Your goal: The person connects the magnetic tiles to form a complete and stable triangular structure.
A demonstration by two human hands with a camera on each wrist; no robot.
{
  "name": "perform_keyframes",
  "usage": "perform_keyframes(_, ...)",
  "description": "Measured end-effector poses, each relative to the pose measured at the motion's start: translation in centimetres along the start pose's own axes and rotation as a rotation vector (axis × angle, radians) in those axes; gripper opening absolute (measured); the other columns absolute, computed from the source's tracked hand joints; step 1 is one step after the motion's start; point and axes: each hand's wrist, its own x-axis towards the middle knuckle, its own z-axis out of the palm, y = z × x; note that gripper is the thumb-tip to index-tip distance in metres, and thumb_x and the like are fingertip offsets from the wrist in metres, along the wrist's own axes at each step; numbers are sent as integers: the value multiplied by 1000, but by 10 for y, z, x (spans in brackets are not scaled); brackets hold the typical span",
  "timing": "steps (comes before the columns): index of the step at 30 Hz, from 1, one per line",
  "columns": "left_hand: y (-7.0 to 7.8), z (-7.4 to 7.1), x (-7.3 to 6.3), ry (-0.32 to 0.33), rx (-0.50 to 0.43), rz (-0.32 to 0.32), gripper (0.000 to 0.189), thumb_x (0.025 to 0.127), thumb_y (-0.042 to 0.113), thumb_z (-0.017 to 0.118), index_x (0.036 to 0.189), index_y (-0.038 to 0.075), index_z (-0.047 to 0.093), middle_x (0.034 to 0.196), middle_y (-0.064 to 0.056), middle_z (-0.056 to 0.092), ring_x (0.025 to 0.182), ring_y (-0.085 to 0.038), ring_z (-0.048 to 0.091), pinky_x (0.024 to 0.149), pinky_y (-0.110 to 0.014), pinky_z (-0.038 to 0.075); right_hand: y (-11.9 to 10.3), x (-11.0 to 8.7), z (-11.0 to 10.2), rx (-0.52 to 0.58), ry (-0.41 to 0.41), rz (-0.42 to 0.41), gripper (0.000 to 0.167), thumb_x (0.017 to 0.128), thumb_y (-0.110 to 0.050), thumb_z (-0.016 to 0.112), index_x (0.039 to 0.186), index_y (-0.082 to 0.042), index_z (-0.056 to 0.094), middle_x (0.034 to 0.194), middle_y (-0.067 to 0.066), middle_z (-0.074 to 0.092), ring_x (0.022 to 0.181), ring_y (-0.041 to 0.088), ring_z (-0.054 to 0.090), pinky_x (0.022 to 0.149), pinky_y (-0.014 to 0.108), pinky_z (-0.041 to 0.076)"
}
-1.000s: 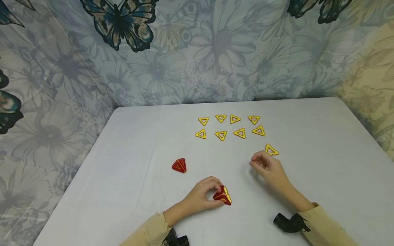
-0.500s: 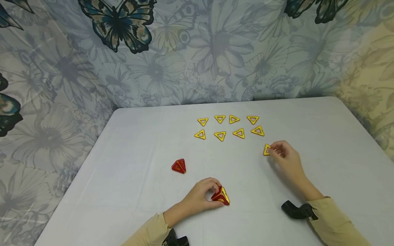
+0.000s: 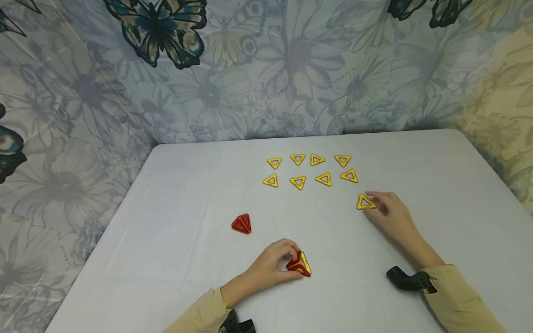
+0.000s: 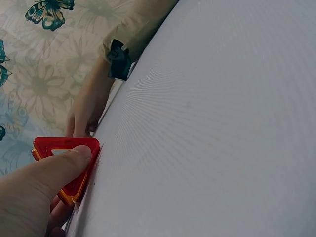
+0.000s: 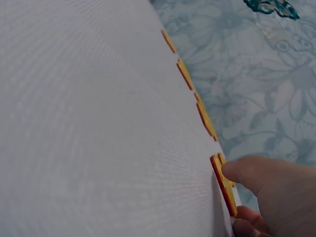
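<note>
Near the front of the table, my left hand [image 3: 266, 268] grips a small pyramid [image 3: 296, 268] of red triangle tiles with one yellow side. In the left wrist view the thumb presses flat on a red tile [image 4: 74, 142]. Further right and back, my right hand [image 3: 393, 217] holds a yellow triangle tile [image 3: 360, 201] by its right side, thumb below and fingers above. The right wrist view shows that tile [image 5: 223, 190] almost edge-on, its red rim visible at the thumb. A second red pyramid [image 3: 241, 224] stands apart, left of and behind the left hand.
Two rows of yellow triangle tiles [image 3: 323, 179] lie flat toward the back of the white table [image 3: 187, 194]. A patterned wall covering [image 3: 250, 92] with butterflies rises behind the table's rear edge. Black wrist devices [image 3: 410, 280] sit at the sleeves.
My right hand has moved rightward and taken hold of the nearest yellow tile; its fingers have since shifted to the tile's right side. The left hand and its pyramid have barely moved.
</note>
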Motion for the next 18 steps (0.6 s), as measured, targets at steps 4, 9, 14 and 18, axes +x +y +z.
perform_keyframes(4,-3,1,0,10,3,14,31,70,18,77,85,10,52,106,-1,52,98,-11,49,82,-22,40,1,0,3,-40,-25,-55,31,74,-1,69,103,6,60,94,21,46,74,26,43,61,37,35)
perform_keyframes(9,-5,1,0,31,0,37,30,70,17,78,90,7,58,108,-3,53,100,-14,50,84,-23,39,1,1,5,-41,-9,-69,16,72,2,70,86,3,63,92,19,47,76,27,45,62,38,35)
perform_keyframes(14,4,-2,3,39,19,54,31,68,12,79,92,3,61,105,-9,54,98,-19,52,86,-20,38,0,0,5,-35,7,-53,12,70,3,72,77,0,63,89,16,49,77,26,46,63,32,35)
perform_keyframes(18,16,-8,6,35,9,53,31,66,6,78,91,-2,60,101,-14,55,96,-23,53,86,-20,38,-1,-1,5,-41,19,-47,12,70,3,73,75,-1,62,88,14,51,77,25,48,63,26,36)
